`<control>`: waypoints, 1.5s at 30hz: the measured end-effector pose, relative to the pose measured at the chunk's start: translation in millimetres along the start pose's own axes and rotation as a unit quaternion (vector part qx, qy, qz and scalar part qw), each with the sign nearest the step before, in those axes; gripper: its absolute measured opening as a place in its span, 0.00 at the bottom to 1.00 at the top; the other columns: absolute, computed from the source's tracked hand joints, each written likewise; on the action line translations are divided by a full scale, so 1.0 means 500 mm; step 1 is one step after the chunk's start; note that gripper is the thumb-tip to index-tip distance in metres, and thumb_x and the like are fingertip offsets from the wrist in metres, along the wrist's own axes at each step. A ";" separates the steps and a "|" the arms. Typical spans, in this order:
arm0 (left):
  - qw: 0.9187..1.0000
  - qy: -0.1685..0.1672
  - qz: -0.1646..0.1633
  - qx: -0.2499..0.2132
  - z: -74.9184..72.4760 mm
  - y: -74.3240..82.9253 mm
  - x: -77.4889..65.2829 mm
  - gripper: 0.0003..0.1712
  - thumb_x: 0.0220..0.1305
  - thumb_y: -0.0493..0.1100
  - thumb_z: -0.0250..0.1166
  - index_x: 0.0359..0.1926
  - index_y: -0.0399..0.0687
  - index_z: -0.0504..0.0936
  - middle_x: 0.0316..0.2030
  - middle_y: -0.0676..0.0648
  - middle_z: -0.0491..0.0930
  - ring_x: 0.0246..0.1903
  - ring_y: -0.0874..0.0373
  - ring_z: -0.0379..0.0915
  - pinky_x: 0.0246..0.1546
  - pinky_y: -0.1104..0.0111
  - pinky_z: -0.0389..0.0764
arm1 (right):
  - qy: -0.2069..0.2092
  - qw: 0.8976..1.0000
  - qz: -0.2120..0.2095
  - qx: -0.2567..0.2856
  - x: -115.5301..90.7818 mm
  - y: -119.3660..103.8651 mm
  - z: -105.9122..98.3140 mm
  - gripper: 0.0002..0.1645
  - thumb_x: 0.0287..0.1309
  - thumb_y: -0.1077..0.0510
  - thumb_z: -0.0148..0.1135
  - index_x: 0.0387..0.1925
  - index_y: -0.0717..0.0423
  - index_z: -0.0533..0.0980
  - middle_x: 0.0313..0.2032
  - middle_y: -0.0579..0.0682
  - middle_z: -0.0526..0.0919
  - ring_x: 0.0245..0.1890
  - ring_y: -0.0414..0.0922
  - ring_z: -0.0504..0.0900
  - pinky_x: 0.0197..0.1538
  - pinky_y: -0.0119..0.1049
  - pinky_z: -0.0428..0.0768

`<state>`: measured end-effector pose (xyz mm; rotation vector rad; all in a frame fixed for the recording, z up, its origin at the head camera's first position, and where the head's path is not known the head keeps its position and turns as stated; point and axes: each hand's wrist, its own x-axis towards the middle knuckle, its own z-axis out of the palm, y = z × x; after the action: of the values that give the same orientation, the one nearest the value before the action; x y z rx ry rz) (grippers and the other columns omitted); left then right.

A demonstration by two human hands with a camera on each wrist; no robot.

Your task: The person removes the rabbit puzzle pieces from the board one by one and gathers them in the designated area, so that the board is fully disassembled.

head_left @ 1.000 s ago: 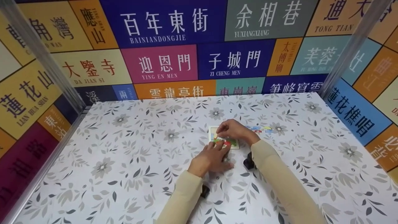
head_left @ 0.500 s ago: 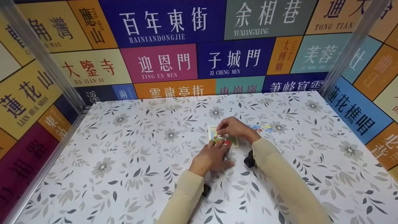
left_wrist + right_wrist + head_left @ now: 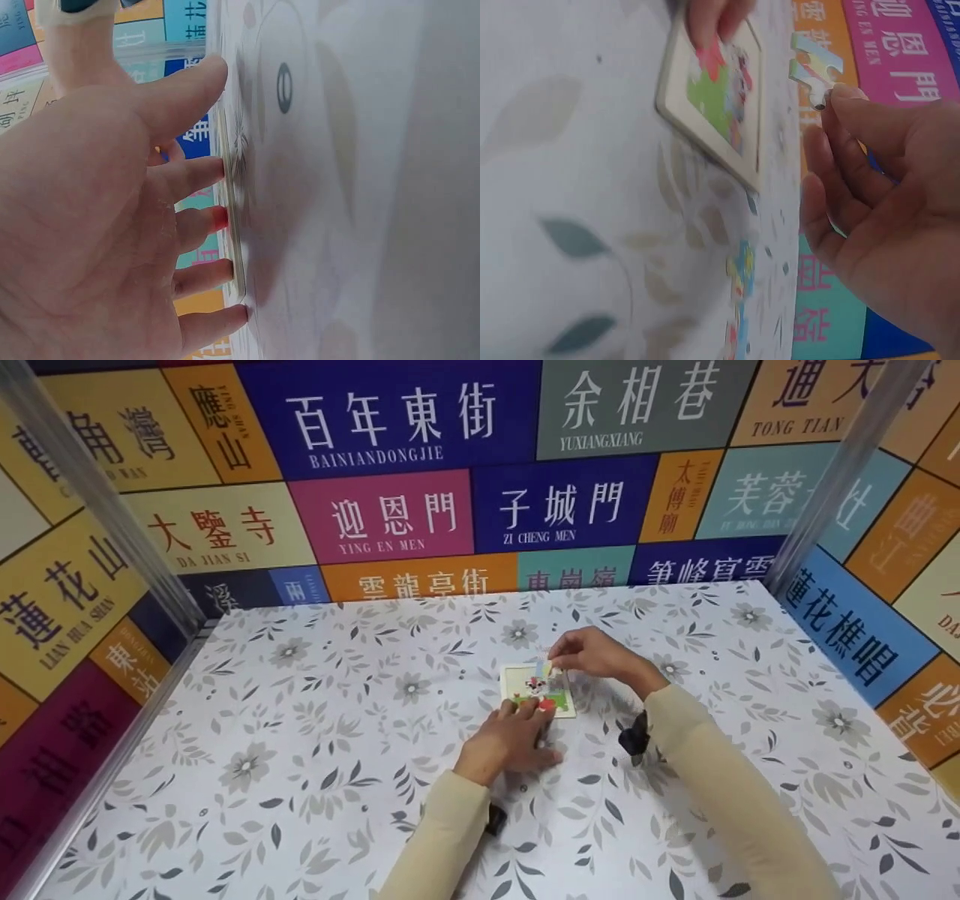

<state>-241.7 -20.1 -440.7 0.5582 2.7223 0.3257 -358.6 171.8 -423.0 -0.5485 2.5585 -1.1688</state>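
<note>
A small jigsaw puzzle tray (image 3: 505, 684) with a pale frame lies on the table, a cartoon animal, green ground and a red patch showing in it. My left hand (image 3: 504, 744) rests its fingertips on the tray's near edge, fingers fairly straight; in the left wrist view they line up along the thin tray edge (image 3: 232, 202). Above the tray's far right part, my right hand (image 3: 598, 654) pinches a puzzle piece (image 3: 814, 66) between thumb and fingers. That piece is light blue, yellow and white with knobbed edges, and is raised off the tray.
Several loose puzzle pieces (image 3: 740, 277) lie on the table to the right of the tray, hidden behind the right hand in the head view. A flower-patterned cloth (image 3: 300, 720) covers the table. Walls with printed signs (image 3: 390, 427) stand at the back and sides.
My right hand has lifted from the tray's upper left area and moved right, carrying the puzzle piece. The tray's upper left now shows bare backing. My left hand has stayed in place.
</note>
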 end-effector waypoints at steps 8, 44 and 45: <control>1.000 0.010 0.004 0.014 0.001 -0.006 -0.007 0.44 0.68 0.64 0.60 0.79 0.60 0.56 0.79 0.49 0.54 0.77 0.44 0.48 0.77 0.51 0.56 | 0.011 1.000 0.016 0.010 -0.055 0.034 -0.054 0.15 0.68 0.57 0.62 0.49 0.63 0.81 0.42 0.58 0.86 0.35 0.43 0.81 0.33 0.34 0.77; 1.000 -0.001 0.000 -0.003 0.005 -0.001 -0.006 0.43 0.68 0.64 0.59 0.78 0.62 0.56 0.80 0.50 0.51 0.79 0.44 0.44 0.78 0.53 0.52 | 0.021 0.995 0.075 -0.063 -0.100 0.098 -0.029 0.10 0.60 0.59 0.69 0.42 0.59 0.83 0.41 0.55 0.87 0.36 0.41 0.77 0.40 0.32 0.74; 1.000 -0.002 -0.002 -0.003 0.006 -0.001 -0.007 0.43 0.68 0.64 0.59 0.79 0.62 0.56 0.80 0.50 0.50 0.79 0.44 0.43 0.79 0.53 0.52 | 0.020 0.995 0.078 -0.062 -0.100 0.098 -0.028 0.10 0.60 0.59 0.70 0.42 0.59 0.83 0.42 0.55 0.87 0.36 0.41 0.77 0.40 0.32 0.74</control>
<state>-237.6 -21.4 -442.6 0.5504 2.7169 0.3320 -330.5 233.0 -447.3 -0.3466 2.6672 -0.9823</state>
